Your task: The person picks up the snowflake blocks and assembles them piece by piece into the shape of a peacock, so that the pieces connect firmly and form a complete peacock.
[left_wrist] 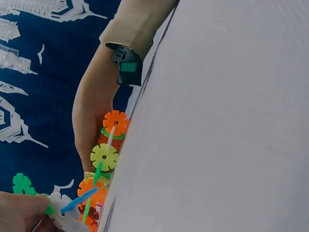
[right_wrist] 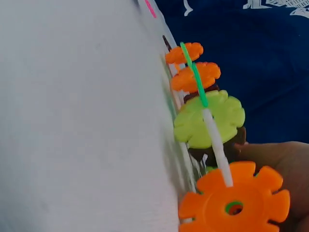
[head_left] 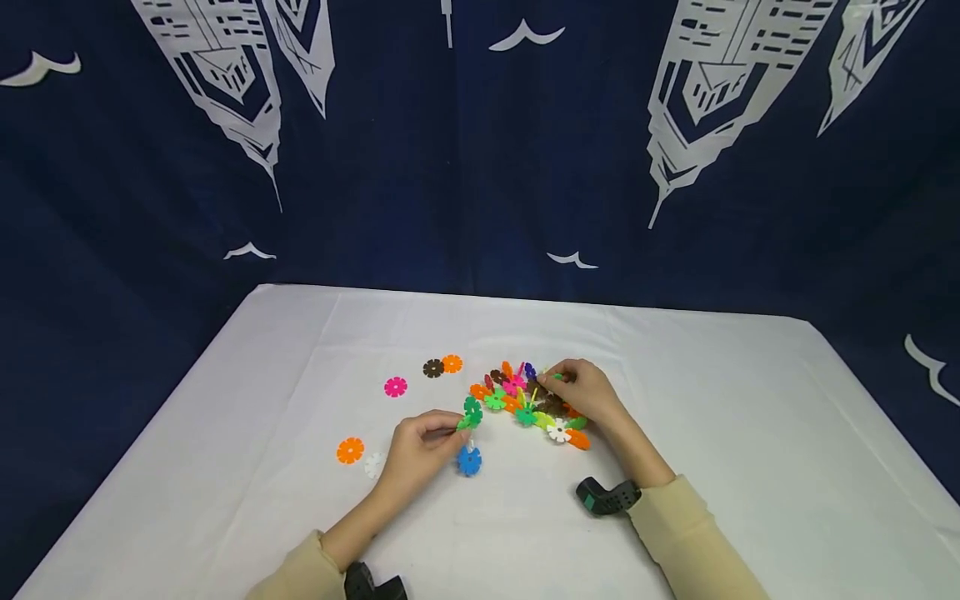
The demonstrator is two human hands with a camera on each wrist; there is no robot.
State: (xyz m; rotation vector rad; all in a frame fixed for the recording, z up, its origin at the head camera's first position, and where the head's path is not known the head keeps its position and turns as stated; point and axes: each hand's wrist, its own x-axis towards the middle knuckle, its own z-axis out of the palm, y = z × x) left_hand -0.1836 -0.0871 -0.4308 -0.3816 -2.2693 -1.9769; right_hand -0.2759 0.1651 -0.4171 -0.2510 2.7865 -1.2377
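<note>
In the head view my left hand [head_left: 427, 450] pinches a small joined group of notched plastic discs: a green disc [head_left: 472, 410], a white disc [left_wrist: 62, 212] and a blue disc [head_left: 468, 461] hanging lowest. To its right lies a multicoloured structure of interlocked discs [head_left: 514, 384], with orange, brown, pink, green and white pieces. My right hand [head_left: 585, 392] grips this structure at its far right side, fingertips by a brown disc. The right wrist view shows an orange disc [right_wrist: 234, 200] and a yellow-green disc [right_wrist: 212, 119] slotted upright along it, partly hiding the fingers.
Loose discs lie on the white-covered table [head_left: 247, 433]: a pink disc [head_left: 395, 387], a brown disc [head_left: 433, 368] beside an orange one [head_left: 452, 363], and an orange disc [head_left: 349, 451] near a white one [head_left: 374, 465]. A dark blue patterned curtain [head_left: 465, 167] hangs behind.
</note>
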